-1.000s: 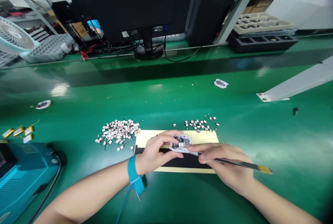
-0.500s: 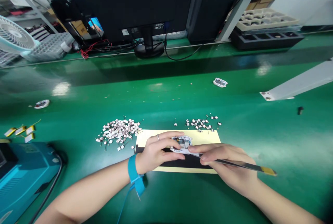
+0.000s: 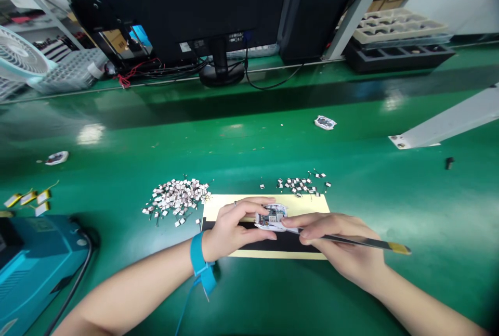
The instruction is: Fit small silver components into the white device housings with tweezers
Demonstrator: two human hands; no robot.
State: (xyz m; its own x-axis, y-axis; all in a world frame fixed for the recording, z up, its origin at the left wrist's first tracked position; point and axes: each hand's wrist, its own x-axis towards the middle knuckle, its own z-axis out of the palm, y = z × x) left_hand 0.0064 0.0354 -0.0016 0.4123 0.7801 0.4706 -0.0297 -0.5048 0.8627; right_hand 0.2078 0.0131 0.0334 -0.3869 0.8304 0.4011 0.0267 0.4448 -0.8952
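Observation:
My left hand (image 3: 234, 227), with a blue wrist strap (image 3: 199, 260), pinches a small white circuit board (image 3: 270, 216) over a yellow-and-black mat (image 3: 312, 205). My right hand (image 3: 339, 245) grips long metal tweezers (image 3: 362, 243), whose tips reach the board's near edge. A big heap of tiny silver parts (image 3: 177, 198) lies left of the mat and a smaller scatter of the same parts (image 3: 300, 186) lies just behind it.
A green bench (image 3: 241, 154) holds a blue device with a cable (image 3: 37, 263) at the near left, yellow tabs (image 3: 27, 198), two stray boards (image 3: 325, 123) (image 3: 56, 158), a monitor stand (image 3: 221, 73), a fan (image 3: 19, 60), stacked trays (image 3: 397, 39) and a white bar (image 3: 444, 128).
Both hands stay on the board and tweezers with only slight shifts; the view has drifted a little.

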